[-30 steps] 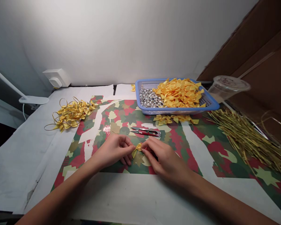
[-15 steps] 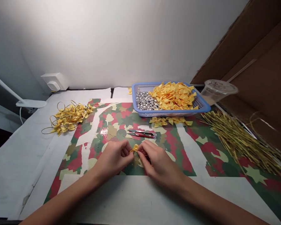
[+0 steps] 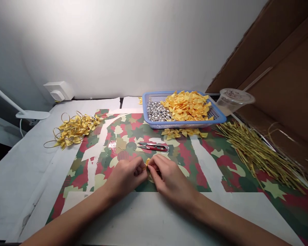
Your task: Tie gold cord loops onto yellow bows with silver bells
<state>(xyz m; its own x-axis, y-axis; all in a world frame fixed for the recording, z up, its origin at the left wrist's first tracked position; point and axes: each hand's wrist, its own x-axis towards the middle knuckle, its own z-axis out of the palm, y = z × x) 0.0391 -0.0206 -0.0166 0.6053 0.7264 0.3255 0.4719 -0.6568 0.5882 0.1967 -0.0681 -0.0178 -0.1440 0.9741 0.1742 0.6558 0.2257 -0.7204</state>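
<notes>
Close together at the centre, both my hands work on a small yellow ribbon bow (image 3: 148,160), mostly hidden by fingers. My left hand (image 3: 128,174) is closed in a pinch on a thin gold cord (image 3: 144,167) at the bow's left side. With thumb and forefinger, my right hand (image 3: 168,176) pinches the bow itself. A bit of cord seems to show under the right fingers. Just beyond the hands lie red-handled thread snips (image 3: 154,147), blades to the left.
A blue basket (image 3: 184,125) holds silver beads (image 3: 158,112) and yellow bows (image 3: 187,105). More bows (image 3: 183,133) lie before it. Finished-looking bows with cord loops (image 3: 75,130) are heaped left. Gold cords (image 3: 259,152) and a lidded plastic cup (image 3: 232,102) stand right, beside cardboard (image 3: 284,68).
My fingertips have come closer together, and the right fingers now cover more of the bow. The whole view has shifted slightly; the other things lie as before.
</notes>
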